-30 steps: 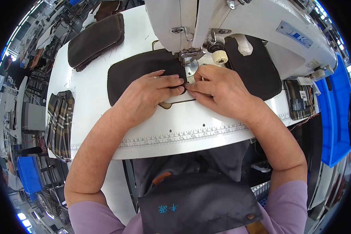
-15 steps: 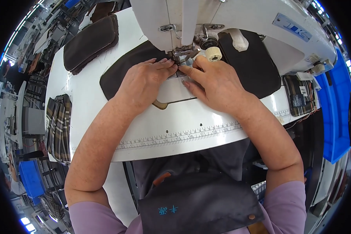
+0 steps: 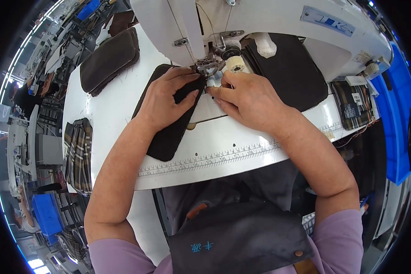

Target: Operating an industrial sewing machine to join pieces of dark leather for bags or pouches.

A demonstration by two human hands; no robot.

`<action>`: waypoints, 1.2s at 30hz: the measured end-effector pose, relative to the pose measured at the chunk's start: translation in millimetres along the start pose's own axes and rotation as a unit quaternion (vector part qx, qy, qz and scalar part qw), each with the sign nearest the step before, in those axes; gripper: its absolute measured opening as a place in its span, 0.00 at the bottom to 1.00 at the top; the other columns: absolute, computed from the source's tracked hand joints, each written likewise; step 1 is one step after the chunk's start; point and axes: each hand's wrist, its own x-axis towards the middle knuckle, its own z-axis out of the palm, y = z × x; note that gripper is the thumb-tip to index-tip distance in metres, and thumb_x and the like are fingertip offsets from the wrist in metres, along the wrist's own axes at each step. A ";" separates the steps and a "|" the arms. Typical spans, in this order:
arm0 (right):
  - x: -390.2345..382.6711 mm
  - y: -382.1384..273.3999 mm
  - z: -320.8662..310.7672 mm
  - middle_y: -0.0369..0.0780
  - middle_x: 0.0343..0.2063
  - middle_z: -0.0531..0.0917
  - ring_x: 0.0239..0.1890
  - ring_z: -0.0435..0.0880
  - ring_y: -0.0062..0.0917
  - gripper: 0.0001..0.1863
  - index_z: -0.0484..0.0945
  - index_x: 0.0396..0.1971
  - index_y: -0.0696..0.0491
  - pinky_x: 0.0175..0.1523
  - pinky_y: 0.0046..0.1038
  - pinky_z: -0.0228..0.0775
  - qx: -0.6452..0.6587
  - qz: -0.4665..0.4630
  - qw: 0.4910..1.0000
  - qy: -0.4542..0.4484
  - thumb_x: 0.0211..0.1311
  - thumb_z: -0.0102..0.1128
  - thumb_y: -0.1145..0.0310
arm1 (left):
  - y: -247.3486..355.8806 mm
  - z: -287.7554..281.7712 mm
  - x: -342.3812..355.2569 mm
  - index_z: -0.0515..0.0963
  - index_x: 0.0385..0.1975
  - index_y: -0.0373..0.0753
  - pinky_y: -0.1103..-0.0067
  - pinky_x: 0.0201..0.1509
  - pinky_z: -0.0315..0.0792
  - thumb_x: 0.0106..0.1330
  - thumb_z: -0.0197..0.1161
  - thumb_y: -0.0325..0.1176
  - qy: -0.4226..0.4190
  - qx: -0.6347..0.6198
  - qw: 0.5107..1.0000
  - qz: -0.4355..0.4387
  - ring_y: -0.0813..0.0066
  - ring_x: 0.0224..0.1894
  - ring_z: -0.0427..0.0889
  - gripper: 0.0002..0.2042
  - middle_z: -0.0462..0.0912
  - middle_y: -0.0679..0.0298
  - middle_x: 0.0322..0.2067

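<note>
A dark brown-black flat panel point(image 3: 169, 137), leather-like with rounded corners, lies slanted on the table with one edge by the needle and presser foot of the sewing machine point(image 3: 208, 66). My left hand point(image 3: 166, 93) rests on its top, fingers stretched toward the foot and thumb apart. Just right of the needle, my right hand point(image 3: 249, 98) is closed, thumb and index finger drawn together beside the panel's edge. What lies between those fingertips is too small to make out.
More dark panels point(image 3: 292, 73) lie under the machine arm at right. A dark padded stack point(image 3: 109, 61) sits at far left, and plaid fabric pieces point(image 3: 77, 155) at the left edge. A second plaid bundle point(image 3: 351, 107) and a blue bin point(image 3: 399, 137) are at right. A printed ruler point(image 3: 214, 160) runs along the front edge.
The panel has turned, its long side now slanting toward the front edge. My left hand's thumb has spread away from its fingers; my right hand stays near the needle.
</note>
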 end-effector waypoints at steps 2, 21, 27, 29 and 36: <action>-1.5 1.5 0.0 0.38 0.30 0.79 0.34 0.83 0.35 0.09 0.88 0.39 0.51 0.38 0.38 0.76 -0.002 0.001 1.000 0.005 0.63 0.68 0.64 | 3.5 2.4 -0.2 0.85 0.53 0.36 0.64 0.58 0.80 0.66 0.68 0.32 -0.010 0.022 1.000 0.011 0.49 0.55 0.85 0.16 0.85 0.51 0.54; -4.5 -1.6 -10.2 0.36 0.36 0.80 0.40 0.83 0.35 0.15 0.89 0.44 0.49 0.42 0.39 0.75 0.026 0.026 0.999 -0.032 0.59 0.72 0.59 | 29.1 5.2 -25.1 0.81 0.58 0.35 0.63 0.62 0.78 0.73 0.64 0.40 0.037 -0.024 0.996 -0.071 0.47 0.58 0.84 0.20 0.81 0.51 0.61; -7.8 0.6 -11.3 0.36 0.34 0.79 0.38 0.82 0.33 0.15 0.90 0.41 0.47 0.41 0.39 0.73 0.040 0.001 0.996 -0.076 0.61 0.71 0.53 | 27.9 4.5 -22.7 0.80 0.59 0.37 0.59 0.67 0.74 0.72 0.64 0.39 -0.006 -0.008 1.000 -0.028 0.48 0.58 0.82 0.19 0.79 0.51 0.60; -9.0 -0.5 -11.3 0.36 0.32 0.79 0.37 0.82 0.33 0.16 0.91 0.40 0.47 0.41 0.38 0.72 0.028 -0.007 0.997 -0.067 0.62 0.71 0.52 | 34.9 3.9 -20.9 0.80 0.59 0.38 0.56 0.69 0.71 0.72 0.65 0.39 -0.034 0.054 0.998 0.021 0.48 0.59 0.80 0.19 0.78 0.51 0.61; -7.1 -4.7 -12.6 0.37 0.29 0.79 0.38 0.83 0.32 0.17 0.91 0.39 0.48 0.42 0.37 0.72 -0.008 -0.032 0.998 -0.053 0.61 0.71 0.50 | 38.1 2.7 -22.4 0.81 0.60 0.41 0.62 0.67 0.74 0.70 0.65 0.35 -0.053 0.065 0.996 -0.024 0.47 0.64 0.78 0.19 0.75 0.52 0.64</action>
